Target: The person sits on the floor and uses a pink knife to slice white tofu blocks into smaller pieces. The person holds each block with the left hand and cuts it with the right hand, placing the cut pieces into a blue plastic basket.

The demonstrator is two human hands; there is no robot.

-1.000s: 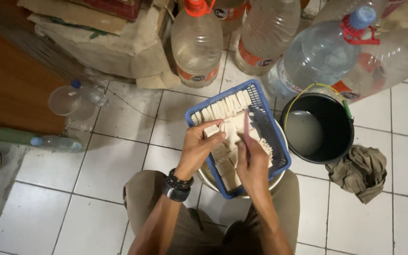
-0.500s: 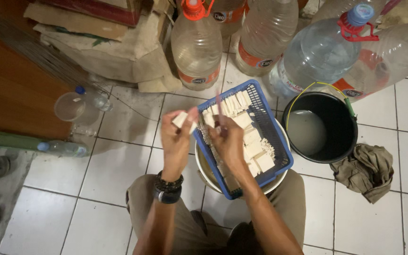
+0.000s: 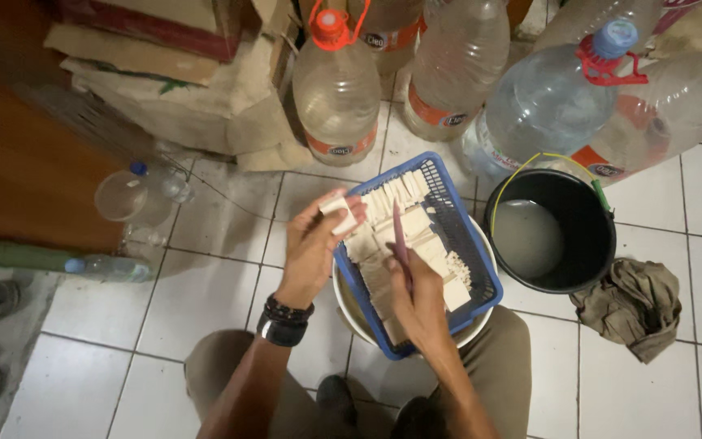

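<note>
My arms are bare, no sleeves. My left wrist wears 2 dark bands: a beaded bracelet and a black watch. Olive-brown trousers cover my knees.

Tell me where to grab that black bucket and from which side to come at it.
Take the black bucket by its thin yellow bail handle, which lies against the far rim, coming straight down from above. It stands upright with liquid inside, so a lift by the handle should keep it level. The near right is crowded by the crumpled cloth; large bottles stand behind.
</note>
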